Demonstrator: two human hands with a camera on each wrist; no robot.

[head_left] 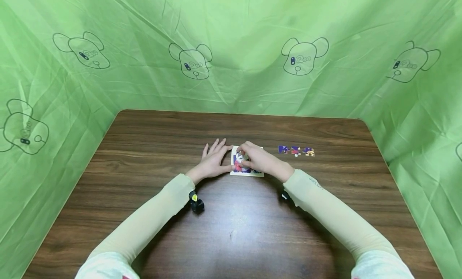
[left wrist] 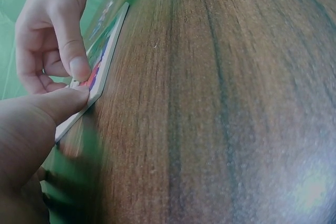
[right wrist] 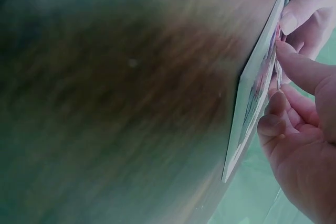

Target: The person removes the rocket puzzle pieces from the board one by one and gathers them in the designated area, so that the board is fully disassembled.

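Currently, the spread left hand (head_left: 213, 162) grips nothing, its thumb touching the left edge of the puzzle board (head_left: 247, 174), left of three loose pieces (head_left: 295, 150), while the curled right hand (head_left: 265, 160) seemingly pinches a puzzle piece (head_left: 240, 157) over it, where uneven pressure could skew that piece.

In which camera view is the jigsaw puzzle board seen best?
The head view: it shows the jigsaw puzzle board from above, although the right hand covers part. Both wrist views show it only at a steep slant, partly hidden.
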